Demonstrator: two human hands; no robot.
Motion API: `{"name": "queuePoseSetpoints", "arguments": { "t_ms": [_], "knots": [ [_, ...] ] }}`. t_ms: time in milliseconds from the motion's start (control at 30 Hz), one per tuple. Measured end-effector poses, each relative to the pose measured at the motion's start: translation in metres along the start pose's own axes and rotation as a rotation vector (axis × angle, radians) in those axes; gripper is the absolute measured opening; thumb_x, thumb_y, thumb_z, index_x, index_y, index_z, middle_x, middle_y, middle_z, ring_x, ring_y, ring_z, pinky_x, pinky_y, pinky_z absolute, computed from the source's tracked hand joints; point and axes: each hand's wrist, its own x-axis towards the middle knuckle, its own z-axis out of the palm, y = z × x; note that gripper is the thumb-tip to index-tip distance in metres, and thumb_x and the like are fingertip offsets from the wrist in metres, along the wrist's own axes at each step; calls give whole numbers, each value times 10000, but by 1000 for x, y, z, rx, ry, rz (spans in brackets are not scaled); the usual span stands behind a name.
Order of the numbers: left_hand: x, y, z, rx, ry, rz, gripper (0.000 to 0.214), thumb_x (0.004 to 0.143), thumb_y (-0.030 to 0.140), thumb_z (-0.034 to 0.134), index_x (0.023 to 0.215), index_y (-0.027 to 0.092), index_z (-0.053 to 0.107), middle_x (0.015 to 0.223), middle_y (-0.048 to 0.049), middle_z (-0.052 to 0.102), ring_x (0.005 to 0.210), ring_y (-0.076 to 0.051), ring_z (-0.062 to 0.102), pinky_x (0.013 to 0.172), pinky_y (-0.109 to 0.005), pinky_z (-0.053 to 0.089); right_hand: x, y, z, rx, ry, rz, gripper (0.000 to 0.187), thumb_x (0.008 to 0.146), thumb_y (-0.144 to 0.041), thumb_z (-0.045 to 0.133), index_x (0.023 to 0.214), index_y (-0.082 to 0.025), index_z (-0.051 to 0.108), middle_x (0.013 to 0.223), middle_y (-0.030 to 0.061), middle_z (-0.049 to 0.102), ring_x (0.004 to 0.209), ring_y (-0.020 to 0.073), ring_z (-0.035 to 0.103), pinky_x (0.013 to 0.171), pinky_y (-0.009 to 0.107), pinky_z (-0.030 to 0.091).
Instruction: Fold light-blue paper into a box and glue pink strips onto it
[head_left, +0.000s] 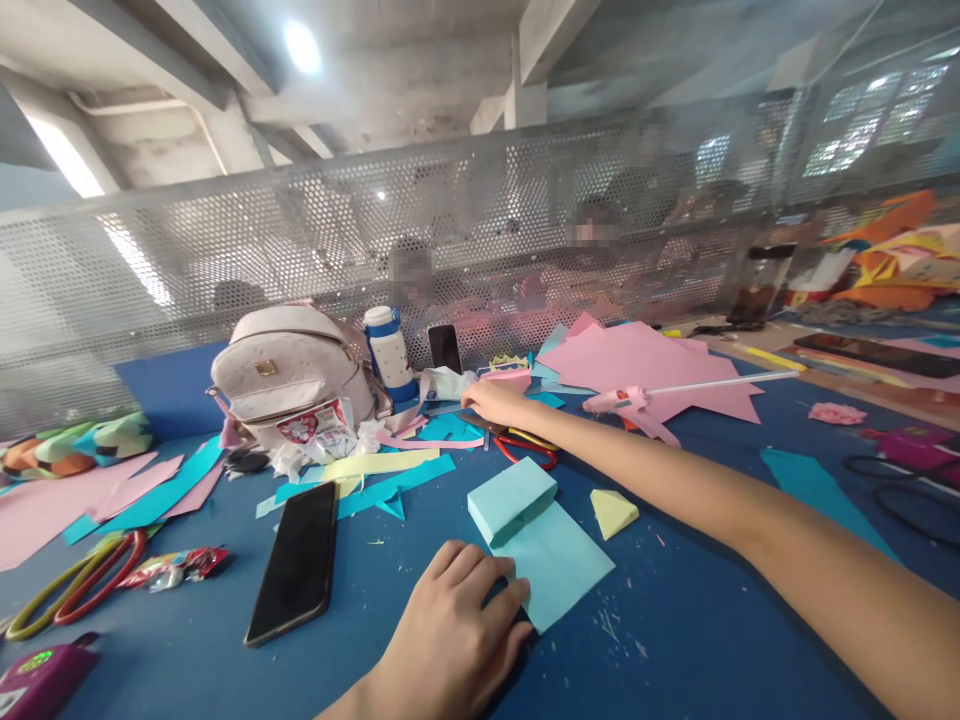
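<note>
- While pale-blue paper (564,566) lay folded at five o'clock, the left hand (465,622) touched it, unclenched
- Right hand (495,401): grip couldn't be told
- Past the blue table (697,660), a perforated screen (322,240) rose at twelve

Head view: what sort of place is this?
Probably a paper-craft workspace: folded light-blue paper, scissors and a pink glue gun lie on a blue table.
</note>
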Motion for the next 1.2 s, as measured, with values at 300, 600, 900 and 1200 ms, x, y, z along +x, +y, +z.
{"name": "queuePoseSetpoints", "arguments": {
  "t_ms": [300,600,900,1200],
  "knots": [
    [-2,1,0,-14,-29,-33,226,930,199,540,1137,186,632,1066,-80,709,856,-248,642,741,-407,524,-27,-14,-7,-43,35,-189,296,966,-332,596,1214,-172,600,1242,94,609,1056,224,624,888,435,544],
    [0,3,-2,-32,-19,-25,223,929,173,538,1129,181,637,1036,-89,707,847,-251,648,733,-410,531,-61,-23,2,-81,78,-239,236,958,-308,609,1134,-152,631,1162,75,643,1036,219,633,890,438,538],
    [0,0,0,-44,-20,-12,250,923,159,521,1143,169,639,1039,-99,708,847,-259,642,712,-424,534,-62,-34,-10,97,172,-278,166,961,-225,571,907,-160,714,887,57,704,905,204,641,793,336,480],
    [1,1,1,-36,-17,-21,204,921,139,511,1066,182,648,983,-69,701,788,-232,611,689,-389,511,-179,-70,-2,243,353,-483,220,997,-252,439,1050,-147,625,1038,77,671,885,204,541,790,336,412]
  ]
}}
